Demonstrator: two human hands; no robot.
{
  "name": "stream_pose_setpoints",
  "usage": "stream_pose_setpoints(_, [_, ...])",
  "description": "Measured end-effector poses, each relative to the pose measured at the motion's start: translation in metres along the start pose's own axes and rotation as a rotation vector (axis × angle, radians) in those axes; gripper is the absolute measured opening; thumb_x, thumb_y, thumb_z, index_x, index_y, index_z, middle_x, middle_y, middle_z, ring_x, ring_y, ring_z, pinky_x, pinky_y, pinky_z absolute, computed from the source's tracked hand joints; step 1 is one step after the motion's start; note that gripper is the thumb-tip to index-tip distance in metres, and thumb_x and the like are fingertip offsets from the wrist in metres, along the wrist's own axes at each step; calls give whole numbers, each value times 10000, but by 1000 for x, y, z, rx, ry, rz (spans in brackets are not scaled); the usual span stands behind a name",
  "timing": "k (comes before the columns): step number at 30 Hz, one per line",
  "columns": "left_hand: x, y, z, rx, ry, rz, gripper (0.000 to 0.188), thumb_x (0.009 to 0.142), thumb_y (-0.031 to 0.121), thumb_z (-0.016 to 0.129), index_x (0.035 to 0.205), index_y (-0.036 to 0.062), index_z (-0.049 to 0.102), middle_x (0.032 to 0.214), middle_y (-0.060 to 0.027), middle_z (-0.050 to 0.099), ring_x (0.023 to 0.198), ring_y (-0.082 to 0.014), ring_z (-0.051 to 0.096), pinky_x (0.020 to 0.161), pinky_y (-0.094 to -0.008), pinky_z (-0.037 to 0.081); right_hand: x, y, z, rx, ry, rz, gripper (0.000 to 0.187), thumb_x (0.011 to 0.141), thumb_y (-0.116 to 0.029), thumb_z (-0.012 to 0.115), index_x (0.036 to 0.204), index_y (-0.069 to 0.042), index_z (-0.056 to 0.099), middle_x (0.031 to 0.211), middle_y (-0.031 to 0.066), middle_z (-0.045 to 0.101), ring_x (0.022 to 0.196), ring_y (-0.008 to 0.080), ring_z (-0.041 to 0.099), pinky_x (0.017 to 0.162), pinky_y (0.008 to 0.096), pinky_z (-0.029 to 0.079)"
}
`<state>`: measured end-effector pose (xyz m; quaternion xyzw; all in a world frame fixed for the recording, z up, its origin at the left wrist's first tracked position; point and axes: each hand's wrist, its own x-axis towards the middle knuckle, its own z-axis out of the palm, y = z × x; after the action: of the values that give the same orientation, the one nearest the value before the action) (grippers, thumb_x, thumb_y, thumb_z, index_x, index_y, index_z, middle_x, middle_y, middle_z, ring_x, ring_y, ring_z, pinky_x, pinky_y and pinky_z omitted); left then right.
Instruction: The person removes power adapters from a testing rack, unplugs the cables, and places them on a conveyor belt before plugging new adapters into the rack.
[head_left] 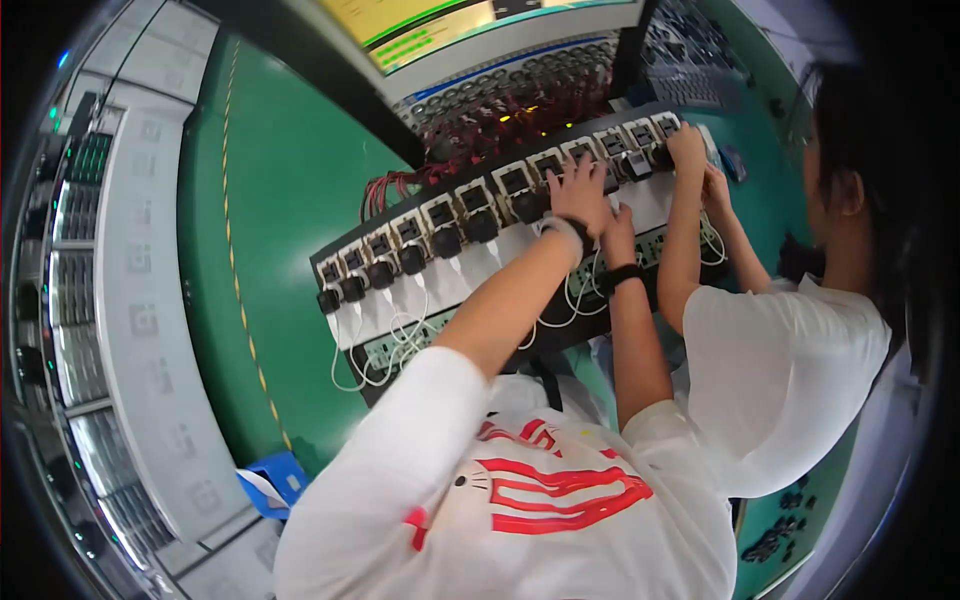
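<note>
A long slanted test rack carries a row of sockets, with black plug-in power adapters seated in several of them. White cables run down from the adapters toward a lower strip of ports. My left hand reaches over the row right of centre, its fingers spread across a socket and the adapters there. Just right of it and lower, my right hand is close to the rack's white panel. What its fingers touch is hidden, and their grip is unclear.
A co-worker in white stands at my right, with one hand on the rack's right end and another hand beside it. Beyond the rack are red wires and a screen. A blue box lies at lower left.
</note>
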<state>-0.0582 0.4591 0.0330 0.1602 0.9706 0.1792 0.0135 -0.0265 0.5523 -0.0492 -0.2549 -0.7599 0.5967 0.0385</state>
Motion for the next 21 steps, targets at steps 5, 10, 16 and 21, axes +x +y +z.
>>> stream_pose_setpoints(5, [-200,-63,-82,-548,-86,146,419,848,189,576,1239,52,513,1283,-173,485,1183,-346,446,1001,-414,347,-83,-37,-27,-567,94,-709,406,867,-166,528,1202,49,448,953,248,590,879,410,556,835,432,430])
stream_pose_setpoints(10, [-371,-143,-101,-544,-10,-498,233,813,85,591,1035,16,613,995,-124,609,925,-250,599,818,-322,472,-115,-89,54,-405,-499,-492,460,858,-206,560,1234,14,413,904,211,622,812,412,597,733,452,474])
stream_pose_setpoints(16, [-372,-158,-102,-757,194,-599,210,851,78,579,1049,13,608,957,-85,602,876,-167,591,786,-266,456,-83,-81,133,-990,-493,-495,470,818,-312,627,1034,59,433,911,252,624,844,397,622,745,438,516])
stream_pose_setpoints(21, [-304,-169,-124,-675,64,-256,261,827,100,592,1078,26,593,1051,-136,595,953,-295,584,854,-340,452,-112,-101,104,-850,-408,-603,442,819,-276,630,1051,51,447,887,237,625,817,405,617,724,448,503])
